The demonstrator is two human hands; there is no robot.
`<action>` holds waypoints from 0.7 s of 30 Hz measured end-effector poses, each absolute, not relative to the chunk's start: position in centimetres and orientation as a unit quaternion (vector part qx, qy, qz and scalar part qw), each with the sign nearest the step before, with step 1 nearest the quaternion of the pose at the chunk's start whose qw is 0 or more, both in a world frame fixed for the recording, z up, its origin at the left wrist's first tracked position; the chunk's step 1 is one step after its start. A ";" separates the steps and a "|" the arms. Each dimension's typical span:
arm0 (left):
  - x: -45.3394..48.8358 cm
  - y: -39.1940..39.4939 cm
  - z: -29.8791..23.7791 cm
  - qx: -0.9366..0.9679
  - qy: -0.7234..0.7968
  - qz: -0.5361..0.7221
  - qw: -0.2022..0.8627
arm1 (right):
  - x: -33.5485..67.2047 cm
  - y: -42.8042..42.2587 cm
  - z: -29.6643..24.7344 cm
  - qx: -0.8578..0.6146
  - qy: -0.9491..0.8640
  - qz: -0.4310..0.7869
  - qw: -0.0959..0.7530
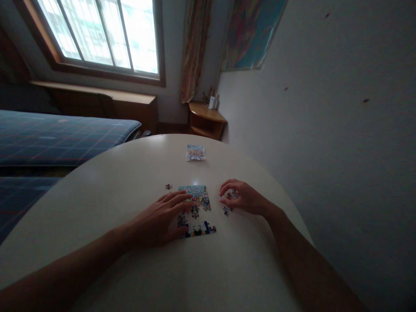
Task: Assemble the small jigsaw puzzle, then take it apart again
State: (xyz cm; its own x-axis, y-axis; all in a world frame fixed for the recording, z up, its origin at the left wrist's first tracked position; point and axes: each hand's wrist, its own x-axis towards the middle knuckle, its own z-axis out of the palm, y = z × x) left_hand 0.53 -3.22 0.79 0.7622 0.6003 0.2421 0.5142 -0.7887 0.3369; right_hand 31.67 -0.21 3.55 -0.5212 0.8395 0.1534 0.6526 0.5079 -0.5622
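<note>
A partly joined jigsaw puzzle (202,197) lies flat on the white table, with a gap in its middle and right side. My left hand (165,216) rests over the puzzle's left side, fingers stretched out, hiding part of it. To the right, my right hand (242,197) curves around a small group of loose puzzle pieces (226,211), thumb and fingers apart. Some of those pieces show between its fingers and below them. Another loose piece (168,186) lies beyond my left hand, left of the puzzle's top corner.
Farther back on the round white table (130,173) lies a small picture sheet or packet (195,152). A bed with a plaid mattress (65,134) stands at left. A wooden corner shelf (208,112) is behind the table, and a white wall (325,151) runs along the right.
</note>
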 end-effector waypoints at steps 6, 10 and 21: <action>1.3 -4.3 1.9 0.956 0.213 0.140 0.143 | 29.3 -3.0 5.5 -0.430 -0.845 0.307 0.086; 2.0 -5.0 2.3 0.970 0.169 0.105 0.137 | 28.9 -3.2 5.3 -0.422 -0.836 0.343 0.067; 2.4 -5.3 2.5 0.975 0.140 0.107 0.138 | 28.5 -3.0 4.5 -0.393 -0.867 0.293 0.085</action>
